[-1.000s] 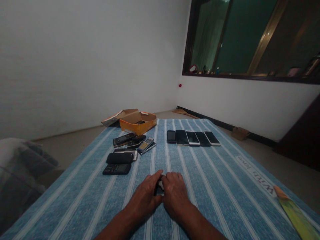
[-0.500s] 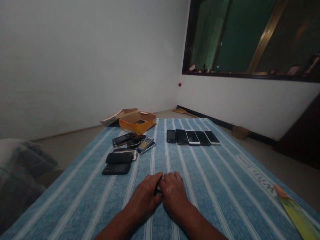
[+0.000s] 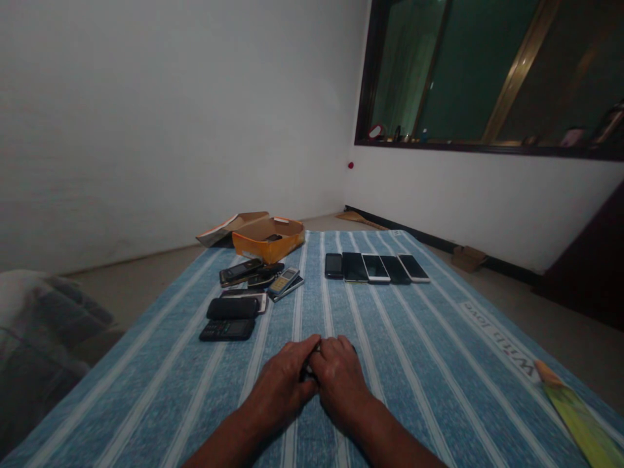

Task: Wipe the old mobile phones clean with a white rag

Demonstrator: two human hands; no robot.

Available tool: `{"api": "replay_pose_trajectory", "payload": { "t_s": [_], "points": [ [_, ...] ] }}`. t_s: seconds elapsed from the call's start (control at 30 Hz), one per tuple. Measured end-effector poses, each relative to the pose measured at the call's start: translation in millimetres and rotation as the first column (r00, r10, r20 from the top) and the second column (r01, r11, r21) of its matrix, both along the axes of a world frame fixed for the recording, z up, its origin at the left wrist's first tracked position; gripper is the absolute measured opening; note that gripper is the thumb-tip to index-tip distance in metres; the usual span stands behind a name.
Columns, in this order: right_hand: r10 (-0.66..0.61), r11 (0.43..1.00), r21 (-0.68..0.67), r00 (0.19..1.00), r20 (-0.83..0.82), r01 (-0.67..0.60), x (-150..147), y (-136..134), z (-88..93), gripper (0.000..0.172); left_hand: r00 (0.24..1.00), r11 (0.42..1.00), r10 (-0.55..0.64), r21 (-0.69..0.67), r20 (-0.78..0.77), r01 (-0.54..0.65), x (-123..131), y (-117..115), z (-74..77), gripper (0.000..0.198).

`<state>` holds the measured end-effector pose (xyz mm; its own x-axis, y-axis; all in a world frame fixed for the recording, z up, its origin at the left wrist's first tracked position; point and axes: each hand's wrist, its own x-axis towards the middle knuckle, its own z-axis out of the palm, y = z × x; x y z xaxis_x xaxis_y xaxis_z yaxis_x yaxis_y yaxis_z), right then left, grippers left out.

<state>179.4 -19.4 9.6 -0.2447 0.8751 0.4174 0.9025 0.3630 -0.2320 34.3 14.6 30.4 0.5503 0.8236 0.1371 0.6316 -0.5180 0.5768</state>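
A small dark thing with a pale part (image 3: 309, 371), mostly hidden, is tucked between the bare left hand (image 3: 283, 377) and the bare right hand (image 3: 338, 374), which are close together with fingers curled around it. Under them is a blue cloth with white stripes (image 3: 414, 344). Farther off lie a flat black phone with buttons (image 3: 227, 329) to the left, a row of five flat black and white phones (image 3: 375, 268) to the right, and an open orange cardboard box (image 3: 268, 249).

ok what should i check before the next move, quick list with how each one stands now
1. Left hand and right hand on the small item between them: ok.
2. What that item is: cannot tell, the hands cover most of it.
3. Row of phones lying flat, side by side: ok.
4. Pile of phones spread apart: not ok, several overlap.
5. Orange box open: ok.
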Motion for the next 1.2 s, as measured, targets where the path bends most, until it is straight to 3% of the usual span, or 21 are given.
{"api": "replay_pose_trajectory", "payload": {
  "t_s": [0.17,0.57,0.83,1.03,1.2],
  "points": [
    [-0.03,0.999,-0.021,1.0,0.003,0.03,-0.6,-0.6,-0.1,0.026,1.0,1.0,-0.02,0.01,-0.012,0.02,-1.1,-0.9,-0.4,0.053],
    [0.029,0.991,-0.128,0.998,-0.05,-0.035,10.6,-0.2,4.0,0.029,0.999,0.999,-0.043,0.03,-0.026,0.043,-1.8,-3.3,1.2,0.045],
    [-0.1,0.992,-0.082,0.994,-0.031,0.098,9.7,-1.8,1.7,0.022,0.998,1.0,-0.013,0.007,-0.062,0.013,-2.8,-2.9,-4.1,0.064],
    [0.017,0.999,0.047,0.998,-0.06,-0.014,-3.8,-4.7,-17.1,0.038,0.999,0.999,-0.048,0.017,0.007,0.048,-3.9,-2.6,-4.2,0.056],
    [0.022,1.0,0.013,0.999,-0.037,-0.021,7.4,-6.5,-16.5,0.036,0.999,0.999,-0.047,-0.009,0.002,0.047,-2.8,-3.7,0.4,0.051]
  ]
}}
